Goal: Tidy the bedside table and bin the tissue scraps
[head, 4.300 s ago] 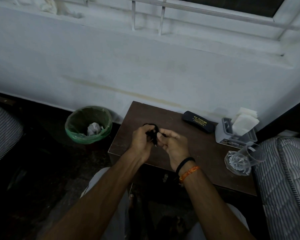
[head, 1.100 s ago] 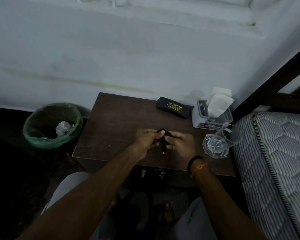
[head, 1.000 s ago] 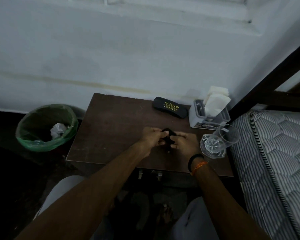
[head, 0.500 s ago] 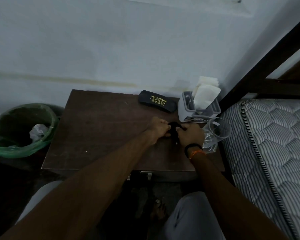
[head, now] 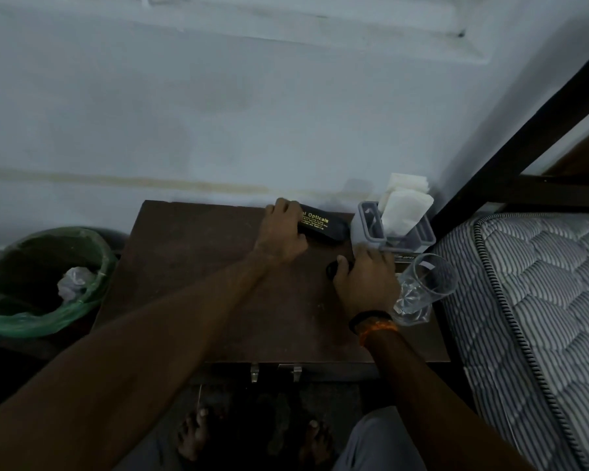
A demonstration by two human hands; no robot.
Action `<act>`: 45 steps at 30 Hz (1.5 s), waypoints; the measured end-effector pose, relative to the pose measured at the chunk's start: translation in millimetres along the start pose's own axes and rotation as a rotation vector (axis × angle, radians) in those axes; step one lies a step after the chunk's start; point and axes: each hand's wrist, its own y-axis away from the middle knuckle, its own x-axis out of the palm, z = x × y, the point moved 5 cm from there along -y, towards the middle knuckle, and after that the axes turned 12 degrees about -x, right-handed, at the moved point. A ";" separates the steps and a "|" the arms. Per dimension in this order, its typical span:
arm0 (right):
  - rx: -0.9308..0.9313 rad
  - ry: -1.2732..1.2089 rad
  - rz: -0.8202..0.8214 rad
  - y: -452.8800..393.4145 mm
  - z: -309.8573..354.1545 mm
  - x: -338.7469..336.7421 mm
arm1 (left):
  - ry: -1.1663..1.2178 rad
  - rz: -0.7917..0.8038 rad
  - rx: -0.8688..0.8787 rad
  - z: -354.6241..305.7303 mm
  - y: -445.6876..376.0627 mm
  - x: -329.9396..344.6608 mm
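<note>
On the dark wooden bedside table my left hand grips the left end of a black spectacle case with gold lettering, near the wall. My right hand sits lower and to the right, its fingers curled over a small black coiled cable on the tabletop. A green-lined bin stands on the floor at the left, with a crumpled white tissue scrap inside.
A grey holder with white tissues stands at the table's back right corner. A clear drinking glass stands just right of my right hand. A striped mattress and dark bed frame close the right side. The wall runs behind.
My hands have parted: the left one has left the black cable and reached back to the spectacle case. The right one keeps the cable and has lowered it to the table by the holder.
</note>
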 end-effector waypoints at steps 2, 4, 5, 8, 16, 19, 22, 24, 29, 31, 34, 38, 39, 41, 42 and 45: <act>-0.144 -0.016 -0.035 -8.0 9.6 1.4 | -0.109 0.085 0.085 0.6 -16.6 -2.4; -0.212 -0.076 0.049 -21.1 15.3 9.4 | -0.213 0.201 0.117 1.3 -31.0 1.9; -0.221 -0.093 0.104 -28.3 17.1 15.1 | -0.271 0.253 0.125 2.8 -37.8 6.7; -0.230 -0.076 0.209 -48.1 18.8 29.3 | -0.401 0.335 0.132 5.5 -50.0 17.2; -0.272 0.009 0.309 -84.7 30.0 57.3 | -0.305 0.251 0.143 23.0 -47.8 4.6; -0.297 -0.030 0.296 -87.1 41.1 59.9 | -0.256 0.228 0.123 40.8 -40.1 -6.3; -0.334 -0.044 0.302 -86.0 53.9 65.0 | -0.214 0.234 0.080 58.8 -34.1 -16.6; -0.344 -0.063 0.312 -85.5 59.7 67.9 | -0.192 0.246 0.046 67.6 -30.9 -22.3; -0.348 -0.068 0.320 -86.4 62.0 66.9 | -0.132 0.254 0.015 73.2 -25.5 -26.6; -0.362 -0.061 0.320 -86.1 60.5 66.5 | -0.127 0.247 0.007 71.8 -24.4 -26.2; -0.375 -0.053 0.323 -85.3 58.4 66.9 | -0.105 0.237 0.005 72.2 -23.9 -24.8; -0.385 -0.048 0.334 -81.7 56.0 67.6 | -0.093 0.225 -0.010 73.3 -22.4 -22.8; -0.385 -0.048 0.338 -80.8 55.6 66.9 | -0.093 0.223 -0.018 72.7 -21.2 -23.1; -0.388 -0.048 0.345 -79.3 54.0 66.3 | -0.080 0.215 -0.022 72.9 -19.5 -22.7; -0.392 -0.044 0.348 -78.3 53.4 66.7 | -0.071 0.211 -0.021 73.4 -19.1 -22.0; -0.387 -0.045 0.364 -74.7 51.6 66.1 | -0.054 0.209 -0.032 73.1 -16.4 -23.6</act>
